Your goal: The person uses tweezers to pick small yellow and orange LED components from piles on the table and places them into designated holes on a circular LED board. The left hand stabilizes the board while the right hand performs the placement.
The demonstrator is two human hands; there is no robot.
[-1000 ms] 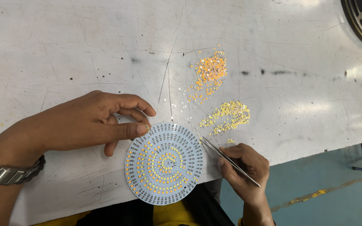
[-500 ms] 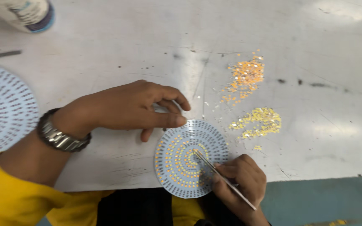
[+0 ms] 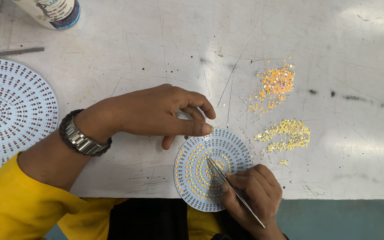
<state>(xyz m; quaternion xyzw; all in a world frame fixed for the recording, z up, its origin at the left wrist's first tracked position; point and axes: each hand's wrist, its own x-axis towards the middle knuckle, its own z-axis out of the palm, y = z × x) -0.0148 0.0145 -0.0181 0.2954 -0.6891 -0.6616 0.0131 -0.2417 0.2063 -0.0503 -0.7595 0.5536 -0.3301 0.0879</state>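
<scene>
A small round white circuit board with rings of tiny yellow chips lies at the table's front edge. My left hand rests on the table with its fingertips touching the board's upper left rim. My right hand grips thin metal tweezers, whose tips touch the chips near the board's centre. To the right lie two loose heaps of tiny chips, an orange heap and a yellow heap.
A larger round white board with red marks lies at the left. A white bottle stands at the top left, with a thin metal rod below it. The scratched white table ends at the front edge.
The view has shifted left, bringing the larger board and bottle into sight. My hands keep their hold, with the tweezers' tips still near the board's centre.
</scene>
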